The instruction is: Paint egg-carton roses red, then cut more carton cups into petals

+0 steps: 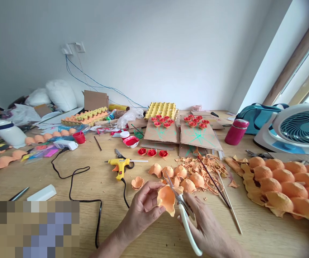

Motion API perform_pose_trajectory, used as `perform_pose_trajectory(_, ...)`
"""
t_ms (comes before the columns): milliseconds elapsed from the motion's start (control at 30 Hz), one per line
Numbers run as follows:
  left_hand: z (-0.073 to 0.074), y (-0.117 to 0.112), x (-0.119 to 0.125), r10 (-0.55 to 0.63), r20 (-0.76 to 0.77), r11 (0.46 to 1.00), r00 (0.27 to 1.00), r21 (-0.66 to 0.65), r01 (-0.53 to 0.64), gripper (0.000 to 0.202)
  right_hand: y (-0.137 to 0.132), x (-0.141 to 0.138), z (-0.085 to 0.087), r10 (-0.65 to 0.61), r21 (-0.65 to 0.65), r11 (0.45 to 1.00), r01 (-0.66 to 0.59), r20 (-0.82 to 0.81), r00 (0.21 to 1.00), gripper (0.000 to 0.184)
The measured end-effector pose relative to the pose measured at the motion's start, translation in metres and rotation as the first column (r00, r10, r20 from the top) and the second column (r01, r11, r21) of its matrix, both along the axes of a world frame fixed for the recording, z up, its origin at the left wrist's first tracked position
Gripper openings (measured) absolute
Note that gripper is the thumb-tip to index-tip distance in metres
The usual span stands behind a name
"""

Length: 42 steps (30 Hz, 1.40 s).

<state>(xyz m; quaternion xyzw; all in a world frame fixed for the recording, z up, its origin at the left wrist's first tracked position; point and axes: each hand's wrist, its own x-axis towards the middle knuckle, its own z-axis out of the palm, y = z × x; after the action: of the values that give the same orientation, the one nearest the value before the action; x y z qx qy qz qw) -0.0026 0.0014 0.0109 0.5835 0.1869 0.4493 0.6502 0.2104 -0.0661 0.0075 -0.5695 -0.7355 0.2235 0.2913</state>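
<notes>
My left hand [147,206] pinches an orange egg-carton cup [167,199] by its edge, its hollow side turned toward me. In my right hand [204,220] is a pair of scissors [185,225] with white handles. Their blades lie at the cup's right rim, where a strip stands out. Just behind my hands sit several cut cups [167,172] beside a heap of orange scraps [207,168]. A cup cut into petals [137,183] rests left of them. Three red paper roses [152,153] stand in a row farther back.
A yellow glue gun [120,166] with a black cord lies left of centre, beside dark-handled scissors. An egg tray [286,179] fills the right side, near a fan [302,125] and a pink bottle [236,132]. Cardboard sheets [162,133] with red flowers and a red paint dish [131,142] stand behind.
</notes>
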Motion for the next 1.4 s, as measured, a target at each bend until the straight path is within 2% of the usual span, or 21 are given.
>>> perform_pose_trajectory(300, 0.006, 0.001, 0.0, 0.016, 0.009, 0.998, 1.0, -0.058, -0.015, 0.039, -0.003, -0.002, 0.004, 0.02, -0.092, 0.995, -0.028, -0.079, 0.997, 0.025)
perform_pose_trajectory(567, 0.004, 0.002, 0.001, 0.018, 0.055, 0.993, 0.998, -0.114, -0.011, 0.038, -0.003, -0.005, 0.006, 0.013, -0.187, 0.982, -0.038, -0.138, 0.99, 0.036)
perform_pose_trajectory(833, 0.001, 0.002, -0.001, -0.033, 0.093, 0.964, 0.995, -0.258, 0.056, 0.038, -0.001, -0.005, 0.004, 0.061, -0.217, 0.966, -0.141, -0.341, 0.938, 0.047)
perform_pose_trajectory(967, -0.004, 0.002, -0.002, -0.046, 0.167, 0.945, 0.985, -0.311, 0.097, 0.036, -0.001, -0.005, 0.009, 0.079, -0.262, 0.936, -0.235, -0.494, 0.866, 0.058)
perform_pose_trajectory(1100, -0.007, 0.003, -0.003, -0.055, 0.223, 0.926, 0.973, -0.354, 0.134, 0.034, -0.001, -0.004, 0.005, 0.11, -0.239, 0.911, -0.335, -0.641, 0.759, 0.059)
perform_pose_trajectory(1233, -0.004, 0.002, -0.004, -0.083, 0.266, 0.904, 0.96, -0.386, 0.185, 0.034, 0.0, -0.004, -0.005, 0.179, -0.137, 0.864, -0.485, -0.816, 0.55, 0.055)
perform_pose_trajectory(1400, 0.0, 0.001, -0.003, -0.075, 0.285, 0.888, 0.956, -0.417, 0.194, 0.034, -0.001, -0.008, -0.003, 0.098, -0.107, 0.809, -0.579, -0.945, 0.312, 0.053)
